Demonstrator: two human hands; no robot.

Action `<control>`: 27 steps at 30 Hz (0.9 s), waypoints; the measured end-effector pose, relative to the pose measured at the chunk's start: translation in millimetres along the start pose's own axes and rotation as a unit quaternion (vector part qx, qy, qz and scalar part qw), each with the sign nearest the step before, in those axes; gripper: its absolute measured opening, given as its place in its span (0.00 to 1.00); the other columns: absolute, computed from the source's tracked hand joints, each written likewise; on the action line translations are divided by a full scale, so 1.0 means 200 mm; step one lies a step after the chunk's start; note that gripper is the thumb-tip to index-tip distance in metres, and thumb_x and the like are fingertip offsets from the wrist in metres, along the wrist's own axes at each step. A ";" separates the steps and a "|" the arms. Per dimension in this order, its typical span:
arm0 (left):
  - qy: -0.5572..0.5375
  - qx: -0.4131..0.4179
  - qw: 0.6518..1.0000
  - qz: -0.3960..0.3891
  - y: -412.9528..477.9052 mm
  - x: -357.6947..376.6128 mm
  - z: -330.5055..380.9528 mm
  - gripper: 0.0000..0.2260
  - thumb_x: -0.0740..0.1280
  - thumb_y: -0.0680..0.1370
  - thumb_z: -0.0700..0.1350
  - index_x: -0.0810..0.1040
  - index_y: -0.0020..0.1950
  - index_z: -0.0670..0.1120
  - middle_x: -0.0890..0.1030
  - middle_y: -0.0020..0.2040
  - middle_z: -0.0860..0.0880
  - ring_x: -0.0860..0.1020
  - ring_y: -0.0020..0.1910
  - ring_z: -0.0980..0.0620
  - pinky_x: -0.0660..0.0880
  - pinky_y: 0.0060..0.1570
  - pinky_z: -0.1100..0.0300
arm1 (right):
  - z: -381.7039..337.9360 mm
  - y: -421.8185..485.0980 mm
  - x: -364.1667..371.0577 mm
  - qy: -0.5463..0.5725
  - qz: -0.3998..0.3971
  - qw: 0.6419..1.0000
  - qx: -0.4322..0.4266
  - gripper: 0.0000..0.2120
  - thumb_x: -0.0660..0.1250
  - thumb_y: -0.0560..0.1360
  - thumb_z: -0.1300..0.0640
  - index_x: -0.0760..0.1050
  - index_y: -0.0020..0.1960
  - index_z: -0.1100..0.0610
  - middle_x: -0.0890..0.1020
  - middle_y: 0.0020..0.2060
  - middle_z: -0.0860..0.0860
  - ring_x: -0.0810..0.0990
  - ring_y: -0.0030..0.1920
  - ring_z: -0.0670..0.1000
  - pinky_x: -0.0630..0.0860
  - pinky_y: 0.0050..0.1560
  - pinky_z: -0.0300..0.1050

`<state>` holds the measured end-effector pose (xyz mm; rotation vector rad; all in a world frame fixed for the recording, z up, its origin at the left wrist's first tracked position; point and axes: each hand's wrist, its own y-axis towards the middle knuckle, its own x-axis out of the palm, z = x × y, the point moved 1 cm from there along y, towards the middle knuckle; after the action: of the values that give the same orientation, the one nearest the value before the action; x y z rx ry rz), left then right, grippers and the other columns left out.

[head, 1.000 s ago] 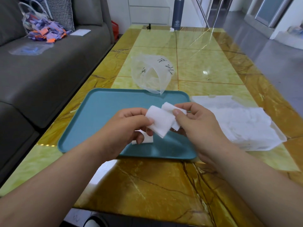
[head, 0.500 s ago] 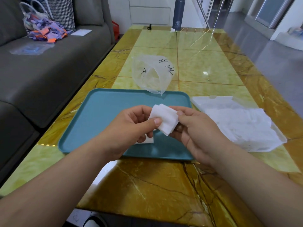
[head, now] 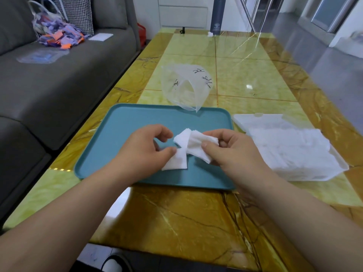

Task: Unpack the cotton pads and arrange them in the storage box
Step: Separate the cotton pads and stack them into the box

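- Your left grip is closed on a single cotton pad, with the thumb pinching it near its upper part. The pad hangs down toward the tray, and you cannot tell whether its lower edge touches.
- Your right grip is closed round a small stack of pads, thumb pressed on top. The stack's left end touches the single pad.
- Both grips sit close together above the near half of the teal tray.
- Just right of the tray stands the clear storage box, with white loose pads lying inside. Its lid lies flat at the far side.
- Beyond the tray's far edge lies a crumpled clear plastic bag, its tip reaching over the rim.
- Everything rests on the yellow marble surface, and a grey sofa runs along your left.
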<state>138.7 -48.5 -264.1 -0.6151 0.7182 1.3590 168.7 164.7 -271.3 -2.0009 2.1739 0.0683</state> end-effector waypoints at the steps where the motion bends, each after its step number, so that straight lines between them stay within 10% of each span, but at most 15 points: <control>1: 0.053 -0.011 0.998 -0.018 0.00 -0.01 -0.02 0.15 0.75 0.75 0.55 0.79 0.60 0.57 0.79 0.54 0.59 0.78 0.45 0.60 0.75 0.46 0.62 | 0.00 0.00 -0.01 -0.013 0.010 1.000 -0.004 0.06 0.72 0.77 0.60 0.85 0.49 0.51 0.88 0.42 0.50 0.86 0.44 0.51 0.83 0.52 0.54; 14: -0.090 -0.013 0.991 -0.097 -0.05 -0.04 -0.02 0.07 0.77 0.75 0.40 0.83 0.49 0.50 0.84 0.42 0.52 0.78 0.34 0.63 0.74 0.35 0.71 | 0.01 0.01 -0.03 -0.036 0.026 0.999 0.010 0.05 0.73 0.77 0.59 0.85 0.49 0.51 0.88 0.42 0.49 0.82 0.39 0.45 0.78 0.41 0.40; 19: -0.270 0.019 0.950 -0.158 -0.07 -0.05 0.04 0.04 0.74 0.77 0.36 0.86 0.50 0.43 0.87 0.44 0.48 0.82 0.43 0.56 0.78 0.46 0.65 | 0.00 0.00 -0.02 -0.016 -0.019 1.000 0.011 0.07 0.74 0.76 0.63 0.86 0.51 0.53 0.89 0.43 0.50 0.88 0.48 0.55 0.84 0.57 0.56; 27: -0.269 0.012 0.958 -0.096 -0.03 0.01 0.08 0.06 0.77 0.74 0.37 0.84 0.48 0.42 0.86 0.45 0.39 0.79 0.39 0.51 0.76 0.44 0.57 | 0.00 -0.01 0.00 -0.041 -0.090 0.995 0.003 0.11 0.68 0.81 0.62 0.85 0.59 0.51 0.89 0.46 0.49 0.88 0.51 0.52 0.82 0.61 0.59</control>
<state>146.6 -35.6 -255.0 -0.2629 0.2263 1.2557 170.3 163.9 -270.6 -2.1414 1.9349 0.1166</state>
